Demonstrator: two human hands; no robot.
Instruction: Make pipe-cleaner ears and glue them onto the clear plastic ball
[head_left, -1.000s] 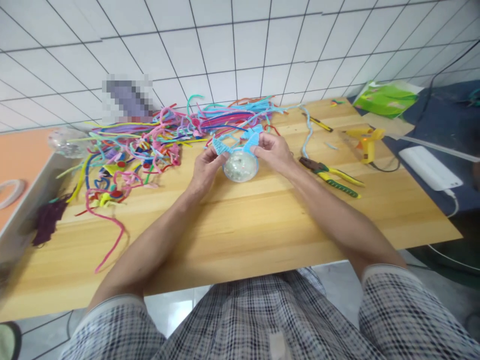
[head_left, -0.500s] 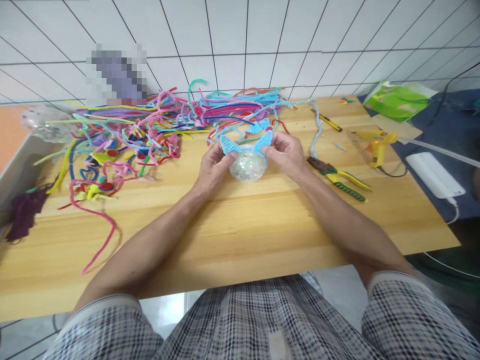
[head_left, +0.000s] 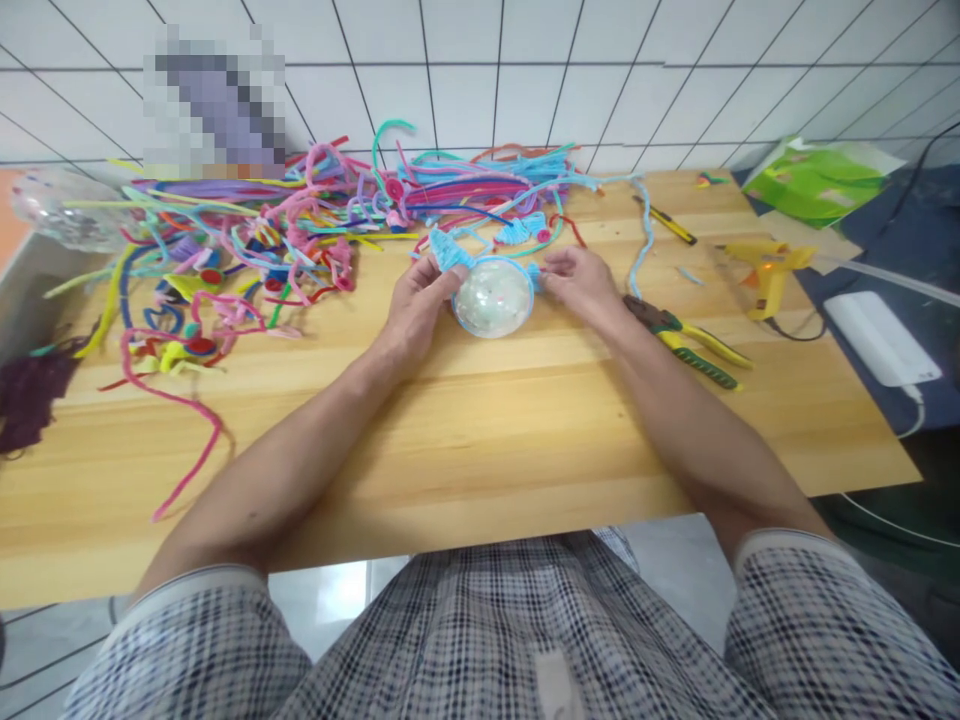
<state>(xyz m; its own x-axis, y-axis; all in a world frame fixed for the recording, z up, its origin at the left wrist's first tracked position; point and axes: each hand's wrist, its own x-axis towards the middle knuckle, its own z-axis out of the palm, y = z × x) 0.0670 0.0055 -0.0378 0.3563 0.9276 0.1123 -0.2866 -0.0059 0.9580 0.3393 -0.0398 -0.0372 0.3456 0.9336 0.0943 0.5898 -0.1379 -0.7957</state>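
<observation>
A clear ball (head_left: pixel 493 298) with specks inside and a blue band around its edge sits between my hands. My left hand (head_left: pixel 415 308) is closed at its left, thumb and fingers pinching a light-blue ear-shaped piece of wound pipe cleaner (head_left: pixel 448 250). On the ball's right side, my right hand (head_left: pixel 583 288) has its fingertips closed on a second blue pipe-cleaner piece (head_left: pixel 535 276), seen nearly edge-on and partly hidden. Just behind the ball lies another wound blue piece (head_left: pixel 522 229), with a small red button-like disc (head_left: pixel 544 236) beside it.
Heaped pipe cleaners (head_left: pixel 480 190) spread along the back and left. Pliers (head_left: pixel 686 345), a utility knife (head_left: pixel 667 220) and a yellow glue gun (head_left: pixel 769 272) lie at right, near a white power strip (head_left: pixel 883 337). A clear speckled ball (head_left: pixel 67 208) stands far left.
The right blue piece has turned from facing me to nearly edge-on, and my right hand has shifted slightly outward. The left hand keeps its pinch. My view has tilted down a little.
</observation>
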